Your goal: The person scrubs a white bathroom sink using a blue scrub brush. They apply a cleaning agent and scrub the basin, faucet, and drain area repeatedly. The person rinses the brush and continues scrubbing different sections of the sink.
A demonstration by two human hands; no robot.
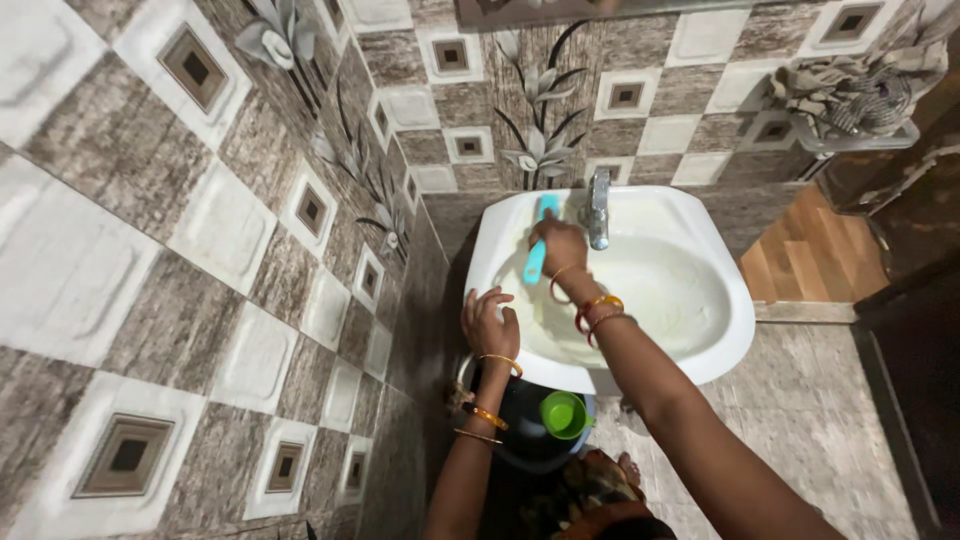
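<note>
Gripping a turquoise brush handle [538, 255], the right hand [562, 245] sits at the back left of the white washbasin [720, 300], just left of the chrome tap [597, 208]. Grip closed around the handle's upper part; the handle's lower end sticks out toward the basin's left rim, the top end shows above the fingers near the back ledge. Brush head not clear. Bangles on the right wrist, red and gold. Left hand [489, 322] rests on the basin's front left rim, fingers spread and curled over the edge, holding nothing. Gold bangles on that forearm too. Below the basin: dark bucket [520, 440] on the floor with a green mug [565, 413] at its top. Patterned grey and white tiled wall [200, 250] to the left and behind, floral tile strip behind the tap. Wire rack [860, 110] with cloths at upper right. Wooden door panel [810, 255] right of the basin.
</note>
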